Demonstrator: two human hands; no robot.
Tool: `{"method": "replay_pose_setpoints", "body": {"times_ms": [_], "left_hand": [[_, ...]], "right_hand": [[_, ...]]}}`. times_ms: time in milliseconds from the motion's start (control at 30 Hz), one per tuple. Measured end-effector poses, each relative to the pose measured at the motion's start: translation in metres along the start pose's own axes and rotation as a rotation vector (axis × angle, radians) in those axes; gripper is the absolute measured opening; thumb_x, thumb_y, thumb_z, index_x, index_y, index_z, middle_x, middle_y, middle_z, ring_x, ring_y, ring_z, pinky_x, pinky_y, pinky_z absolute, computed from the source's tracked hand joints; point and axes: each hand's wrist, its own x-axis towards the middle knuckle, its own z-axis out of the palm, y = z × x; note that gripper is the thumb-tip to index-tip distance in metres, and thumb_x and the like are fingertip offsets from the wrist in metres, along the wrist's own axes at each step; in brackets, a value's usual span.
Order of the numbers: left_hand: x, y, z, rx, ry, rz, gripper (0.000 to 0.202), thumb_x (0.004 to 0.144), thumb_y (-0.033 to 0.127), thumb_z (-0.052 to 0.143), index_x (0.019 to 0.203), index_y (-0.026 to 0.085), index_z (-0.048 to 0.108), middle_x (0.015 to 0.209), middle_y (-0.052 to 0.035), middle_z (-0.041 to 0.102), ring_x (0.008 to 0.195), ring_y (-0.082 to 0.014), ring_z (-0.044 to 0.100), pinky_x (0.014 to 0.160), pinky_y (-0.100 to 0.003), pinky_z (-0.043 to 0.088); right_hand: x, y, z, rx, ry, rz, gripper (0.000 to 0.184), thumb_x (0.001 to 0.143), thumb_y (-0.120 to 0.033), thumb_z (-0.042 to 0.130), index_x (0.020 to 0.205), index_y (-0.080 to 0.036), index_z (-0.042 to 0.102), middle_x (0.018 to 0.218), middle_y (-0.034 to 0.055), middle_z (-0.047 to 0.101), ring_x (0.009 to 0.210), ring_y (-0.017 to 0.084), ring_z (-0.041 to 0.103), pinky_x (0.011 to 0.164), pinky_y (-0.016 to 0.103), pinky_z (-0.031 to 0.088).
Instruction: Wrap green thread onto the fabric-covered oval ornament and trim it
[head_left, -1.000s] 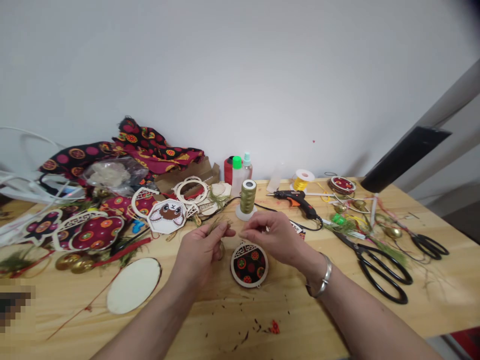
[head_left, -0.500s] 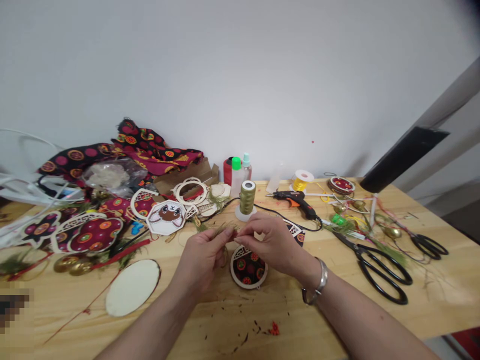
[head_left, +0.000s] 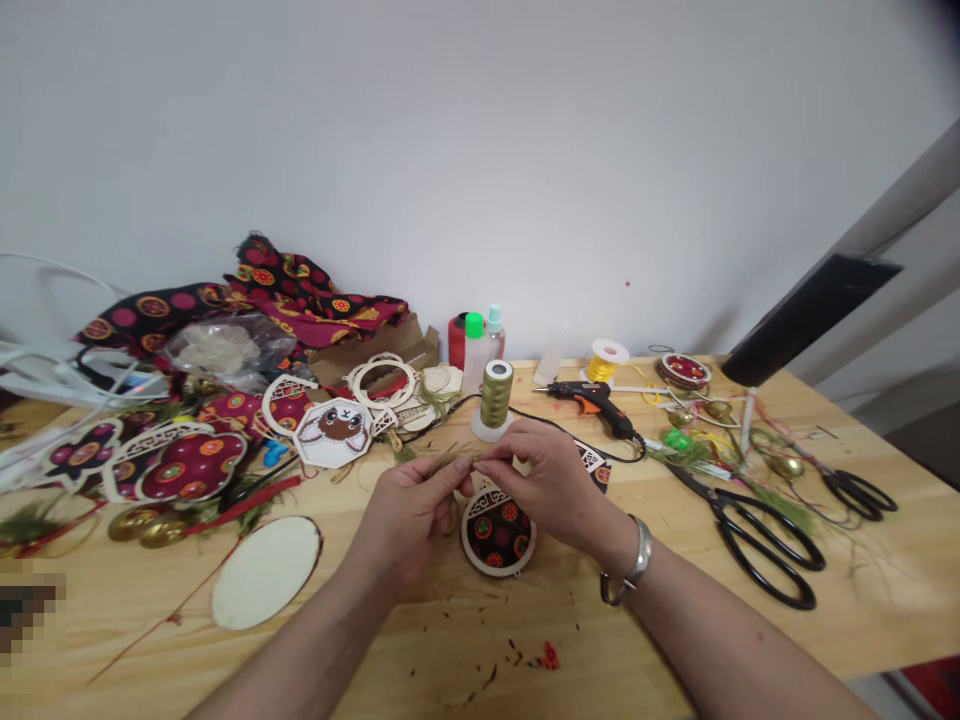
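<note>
My left hand (head_left: 409, 515) and my right hand (head_left: 547, 480) meet at the middle of the wooden table (head_left: 675, 620), fingertips pinched together on a small bundle of olive-green thread (head_left: 459, 460). Just below them lies a round ornament (head_left: 498, 530) with black patterned fabric in a pale wooden frame. A spool of olive-green thread (head_left: 494, 397) stands upright right behind my hands. A silver bracelet sits on my right wrist.
A black glue gun (head_left: 596, 400) lies behind to the right, large black scissors (head_left: 757, 535) further right, smaller scissors (head_left: 855, 490) beyond. A white oval disc (head_left: 265, 571) lies at left, with patterned ornaments (head_left: 191, 465), fabric (head_left: 285, 285) and glue bottles (head_left: 474, 350) behind.
My hands were a little apart a second ago; they have come together, both pinching the green thread above the round ornament. Nothing else moved.
</note>
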Motion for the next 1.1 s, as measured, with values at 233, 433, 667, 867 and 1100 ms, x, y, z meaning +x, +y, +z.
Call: {"method": "replay_pose_setpoints", "body": {"times_ms": [233, 433, 667, 867, 1100], "left_hand": [[0.0003, -0.0001, -0.0018, 0.019, -0.01, 0.001, 0.029, 0.063, 0.035, 0.075, 0.054, 0.012, 0.058, 0.049, 0.0049, 0.051, 0.035, -0.0013, 0.031, 0.035, -0.016, 0.023], [0.0011, -0.0004, -0.002, 0.017, -0.007, 0.007, 0.028, 0.065, 0.034, 0.074, 0.057, 0.012, 0.059, 0.052, 0.0046, 0.052, 0.035, -0.0008, 0.032, 0.035, -0.016, 0.022], [0.0026, 0.0002, -0.0017, 0.008, 0.001, 0.007, 0.027, 0.064, 0.034, 0.075, 0.057, 0.012, 0.059, 0.051, 0.0049, 0.052, 0.035, -0.0005, 0.031, 0.035, -0.016, 0.022], [0.0, -0.0006, -0.0024, 0.011, -0.03, 0.008, 0.026, 0.063, 0.034, 0.075, 0.058, 0.012, 0.062, 0.051, 0.0041, 0.054, 0.035, -0.001, 0.033, 0.035, -0.016, 0.024], [0.0012, -0.0023, -0.0018, -0.006, -0.076, -0.008, 0.024, 0.063, 0.033, 0.075, 0.058, 0.013, 0.064, 0.051, 0.004, 0.055, 0.035, -0.001, 0.034, 0.036, -0.016, 0.025]], "right_hand": [[-0.0004, -0.0006, 0.0014, 0.017, 0.013, 0.005, 0.012, 0.081, -0.022, 0.062, 0.072, -0.016, 0.067, 0.07, 0.0019, 0.062, 0.068, 0.012, 0.054, 0.065, 0.024, 0.04], [0.0026, 0.0033, 0.0008, 0.117, 0.08, 0.097, 0.018, 0.086, -0.023, 0.053, 0.074, -0.016, 0.065, 0.069, 0.0016, 0.06, 0.065, 0.012, 0.052, 0.062, 0.024, 0.039], [0.006, 0.0094, 0.0054, 0.448, 0.029, 0.251, 0.016, 0.074, -0.026, 0.067, 0.086, -0.016, 0.068, 0.068, -0.0003, 0.06, 0.061, 0.011, 0.051, 0.057, 0.023, 0.042], [0.0052, 0.0081, 0.0088, 0.476, -0.011, 0.236, 0.021, 0.064, -0.018, 0.073, 0.084, -0.015, 0.07, 0.064, -0.0018, 0.057, 0.058, 0.009, 0.049, 0.055, 0.023, 0.04], [0.0043, 0.0071, 0.0065, 0.465, 0.014, 0.163, 0.008, 0.068, -0.018, 0.071, 0.076, -0.017, 0.071, 0.07, 0.0012, 0.065, 0.064, 0.012, 0.057, 0.062, 0.025, 0.046]]}}
